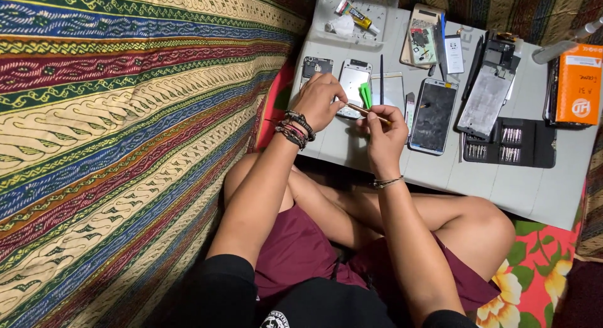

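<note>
My left hand [319,101] rests on a white phone frame [353,83] lying on the low grey table [534,196], pinning its lower left corner. My right hand [383,136] pinches a thin tan stick tool [367,111] whose tip points left toward the frame's lower edge. A green plastic pry piece [365,94] lies between the two hands, beside the frame.
On the table lie a dark phone back [316,67], a phone with a black screen [433,116], a metal phone chassis [487,102], a black case of screwdriver bits [510,143], an orange box [579,83], a glue tube [355,15] and a long black rod [381,77]. Patterned cloth covers the left.
</note>
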